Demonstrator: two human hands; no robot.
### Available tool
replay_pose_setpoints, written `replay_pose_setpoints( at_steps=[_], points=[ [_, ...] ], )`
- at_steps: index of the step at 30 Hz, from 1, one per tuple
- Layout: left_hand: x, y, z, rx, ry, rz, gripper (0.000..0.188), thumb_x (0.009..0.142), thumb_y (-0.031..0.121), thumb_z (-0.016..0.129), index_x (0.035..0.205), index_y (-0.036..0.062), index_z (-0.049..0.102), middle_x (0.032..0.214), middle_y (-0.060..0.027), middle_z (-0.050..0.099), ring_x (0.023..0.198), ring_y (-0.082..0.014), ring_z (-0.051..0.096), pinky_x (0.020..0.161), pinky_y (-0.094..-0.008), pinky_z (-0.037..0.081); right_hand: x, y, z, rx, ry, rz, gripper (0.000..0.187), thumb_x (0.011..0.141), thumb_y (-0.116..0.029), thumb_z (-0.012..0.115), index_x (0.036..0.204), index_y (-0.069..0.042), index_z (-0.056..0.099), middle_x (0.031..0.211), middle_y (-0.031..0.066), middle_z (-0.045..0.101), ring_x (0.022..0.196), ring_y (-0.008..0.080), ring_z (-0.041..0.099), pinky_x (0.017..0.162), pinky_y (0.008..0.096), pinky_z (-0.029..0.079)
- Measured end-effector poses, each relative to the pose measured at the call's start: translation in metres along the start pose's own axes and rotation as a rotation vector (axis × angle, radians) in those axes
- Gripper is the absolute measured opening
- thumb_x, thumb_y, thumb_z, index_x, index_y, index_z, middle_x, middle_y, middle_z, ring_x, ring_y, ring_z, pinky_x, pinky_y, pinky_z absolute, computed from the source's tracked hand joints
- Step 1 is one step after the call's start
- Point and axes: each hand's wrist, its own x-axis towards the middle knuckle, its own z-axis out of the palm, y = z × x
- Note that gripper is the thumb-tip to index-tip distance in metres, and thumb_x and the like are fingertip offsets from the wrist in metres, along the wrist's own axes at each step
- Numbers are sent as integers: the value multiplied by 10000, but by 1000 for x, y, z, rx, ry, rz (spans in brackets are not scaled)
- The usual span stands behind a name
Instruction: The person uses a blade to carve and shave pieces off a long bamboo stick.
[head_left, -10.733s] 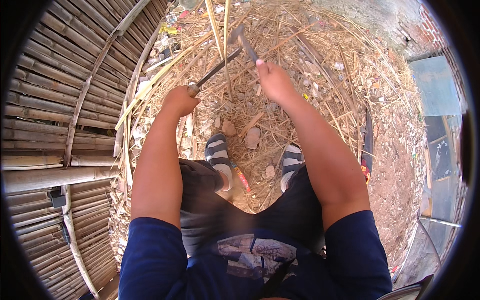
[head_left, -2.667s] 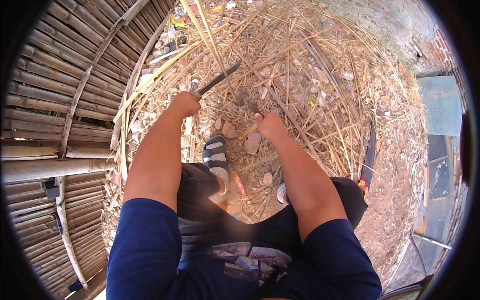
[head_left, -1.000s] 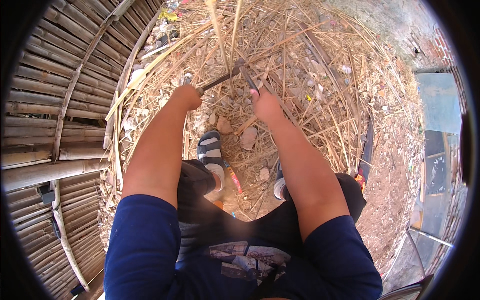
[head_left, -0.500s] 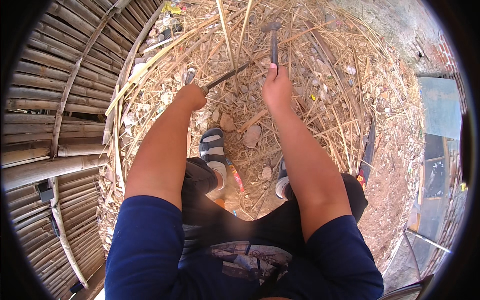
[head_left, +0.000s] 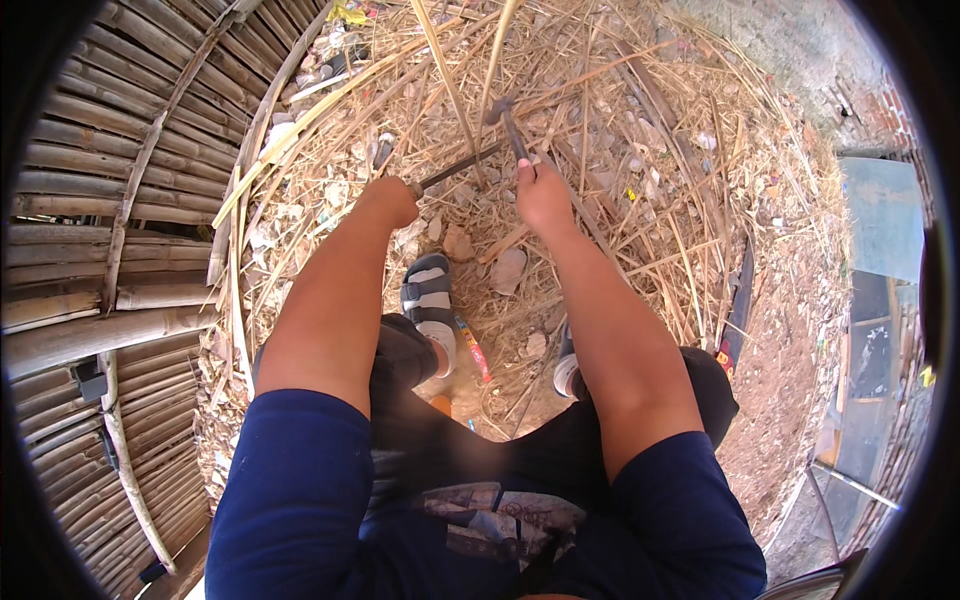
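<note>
My left hand point(head_left: 392, 203) is closed round the handle of a long dark-bladed knife point(head_left: 455, 170), its blade slanting up and to the right. My right hand point(head_left: 545, 197) grips a hammer point(head_left: 515, 133) by its dark handle; the hammer head tilts left, just above the blade's far end. Two pale split bamboo strips point(head_left: 443, 65) spread in a V from the far side and come together at the blade. Whether the hammer touches blade or bamboo I cannot tell.
Bamboo splinters and stones point(head_left: 508, 270) litter the ground round my sandalled foot point(head_left: 427, 290). A slatted bamboo wall point(head_left: 80, 170) stands on the left. To the right lie a long dark tool, possibly a saw point(head_left: 738, 305), and bluish panels point(head_left: 880, 215) by a wall.
My right hand has swung the hammer down and to the left, toward the blade. My left hand has shifted slightly right and down with the knife. The bamboo strips have spread slightly wider.
</note>
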Motion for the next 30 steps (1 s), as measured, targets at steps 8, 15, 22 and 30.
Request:
replay_pose_setpoints(
  at_steps=[8, 15, 22, 30],
  points=[
    [13, 10, -12, -16, 12, 10, 329, 887, 233, 600, 1145, 79, 735, 1102, -193, 726, 1044, -349, 711, 894, -440, 571, -5, -10, -11, 246, 280, -80, 470, 1065, -392, 440, 1070, 29, 646, 913, 287, 681, 897, 476, 652, 801, 554, 484],
    [22, 20, 7, -38, -69, -58, 340, 866, 196, 657, 1159, 51, 749, 1229, -194, 709, 1144, -340, 690, 962, -420, 555, -17, 37, 16, -148, -154, 175, 490, 1068, -386, 420, 1161, 43, 638, 1092, 310, 687, 1056, 489, 651, 951, 548, 499],
    [3, 26, -13, -107, -84, -107, 348, 875, 212, 650, 1168, 50, 745, 1222, -185, 712, 1146, -341, 687, 955, -425, 557, 13, 17, -2, 144, 189, 27, 514, 1072, -411, 423, 1099, 58, 631, 988, 301, 681, 935, 486, 648, 838, 561, 476],
    [24, 40, 2, -34, -74, -27, 327, 893, 231, 611, 1150, 87, 753, 1157, -179, 727, 1076, -341, 707, 910, -441, 570, 19, 59, 46, -52, 35, -13, 490, 1060, -408, 460, 1062, 52, 629, 977, 315, 685, 963, 512, 651, 860, 566, 492]
  ],
)
